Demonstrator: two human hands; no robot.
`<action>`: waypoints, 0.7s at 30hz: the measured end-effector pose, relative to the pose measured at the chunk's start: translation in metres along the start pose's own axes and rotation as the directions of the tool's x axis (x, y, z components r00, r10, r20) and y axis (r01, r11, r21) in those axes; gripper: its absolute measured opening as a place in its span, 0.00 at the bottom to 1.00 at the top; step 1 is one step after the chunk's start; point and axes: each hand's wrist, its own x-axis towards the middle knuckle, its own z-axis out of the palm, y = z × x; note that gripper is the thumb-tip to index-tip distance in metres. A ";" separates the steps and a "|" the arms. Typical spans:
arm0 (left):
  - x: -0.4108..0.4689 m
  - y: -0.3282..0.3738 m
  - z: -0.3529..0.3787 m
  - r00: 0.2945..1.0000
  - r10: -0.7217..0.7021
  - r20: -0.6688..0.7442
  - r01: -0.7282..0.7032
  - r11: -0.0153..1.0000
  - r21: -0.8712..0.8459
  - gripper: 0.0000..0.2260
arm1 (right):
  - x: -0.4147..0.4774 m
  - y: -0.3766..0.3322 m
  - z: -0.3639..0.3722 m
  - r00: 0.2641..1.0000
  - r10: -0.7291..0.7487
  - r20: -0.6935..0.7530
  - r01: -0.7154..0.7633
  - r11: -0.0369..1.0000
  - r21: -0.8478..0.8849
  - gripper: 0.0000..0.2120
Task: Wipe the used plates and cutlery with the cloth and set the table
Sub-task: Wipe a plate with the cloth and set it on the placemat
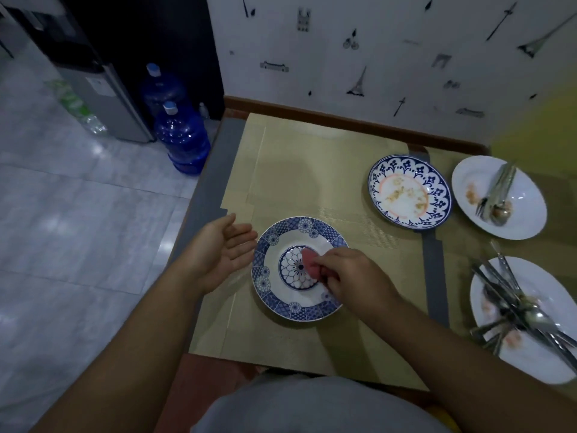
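Plates number four on the table (312,170), which is covered in tan mats joined with grey tape. Nearest me, in front of my torso, sits a blue-and-white patterned plate (300,267) with a flower medallion at its centre; it looks clean. My right hand (352,276) is curled over it, fingers pinched around a small pink cloth (309,260) pressed against the plate's centre. My left hand (223,251) hovers just beside the plate's left rim, palm up, fingers spread loosely and holding nothing; I cannot tell whether it touches the rim.

To my near right, a white plate (530,354) carries food smears and a pile of cutlery (518,307): several forks and spoons, too blurred and overlapped for me to count. Farther back on the right, a second white plate (524,220) holds one fork (495,192) and one spoon (499,210) lying together, with a smear beside them. Just to its left stands a second blue-patterned plate (409,190), soiled with food crumbs.

Beyond the table's left edge, two large blue water bottles (182,139) with white caps stand on the tiled floor by a grey appliance (106,98). The far wall (374,57) is papered with small black drawings of landmarks. I can read no writing or labels anywhere.
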 end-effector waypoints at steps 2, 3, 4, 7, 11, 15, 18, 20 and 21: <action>0.004 0.000 0.018 0.998 -0.028 0.048 0.028 0.999 0.017 0.24 | -0.002 0.005 -0.014 0.998 0.015 -0.058 -0.014 1.000 0.015 0.21; 0.007 -0.002 0.030 0.997 -0.043 0.072 0.040 0.999 0.034 0.24 | -0.003 0.009 -0.021 0.996 0.023 -0.087 -0.021 1.000 0.022 0.20; 0.011 -0.003 0.042 0.994 -0.055 0.091 0.050 0.997 0.052 0.24 | -0.005 0.014 -0.029 0.994 0.037 -0.107 -0.035 0.999 0.028 0.20; 0.024 -0.005 0.087 0.987 -0.082 0.139 0.067 0.992 0.109 0.23 | -0.012 0.036 -0.055 0.980 0.089 -0.177 -0.083 0.996 0.040 0.19; 0.045 -0.003 0.152 0.980 -0.110 0.165 0.085 0.984 0.154 0.18 | -0.024 0.076 -0.091 0.943 0.196 -0.269 -0.198 0.980 0.021 0.17; 0.071 -0.003 0.208 0.982 -0.138 0.129 0.119 0.983 0.143 0.12 | -0.028 0.111 -0.125 0.921 0.239 -0.307 -0.248 0.969 0.010 0.12; 0.088 -0.010 0.241 0.991 -0.130 0.028 0.123 0.976 0.179 0.15 | -0.026 0.139 -0.140 0.912 0.274 -0.305 -0.274 0.961 0.044 0.13; 0.095 -0.016 0.257 0.993 -0.120 0.015 0.114 0.968 0.224 0.10 | -0.020 0.157 -0.144 0.916 0.300 -0.268 -0.298 0.953 0.049 0.15; 0.099 -0.018 0.264 0.993 -0.114 0.008 0.109 0.962 0.249 0.09 | -0.017 0.166 -0.145 0.919 0.299 -0.257 -0.296 0.954 0.052 0.14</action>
